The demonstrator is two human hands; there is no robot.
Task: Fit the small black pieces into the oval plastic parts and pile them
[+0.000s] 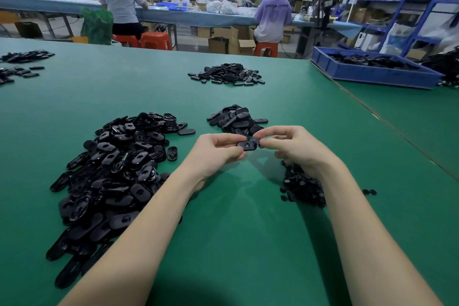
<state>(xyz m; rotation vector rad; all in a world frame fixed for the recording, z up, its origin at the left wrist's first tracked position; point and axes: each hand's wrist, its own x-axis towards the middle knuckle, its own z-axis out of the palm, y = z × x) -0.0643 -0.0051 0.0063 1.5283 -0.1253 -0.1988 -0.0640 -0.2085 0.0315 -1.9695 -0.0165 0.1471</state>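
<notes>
Far left on the green tabletop [223,231]: large heap of unfitted black oval plastic parts [111,171], each with a round opening, well apart from my work point.

Centre: my left hand [216,150] pinches one black oval plastic part [246,145] by its left end, thumb below and fingers above, held clear of the tabletop. My right hand [289,145] meets it at the right end, fingertips curled in on what I take to be a small black piece; too hidden to confirm.

Just behind: small pile of finished ovals [237,119]. Under my right wrist: heap of small black round pieces [303,186].

Step in hand: insertion. Next move calls for seating the piece squarely in the opening, then setting the oval on the pile behind.
</notes>
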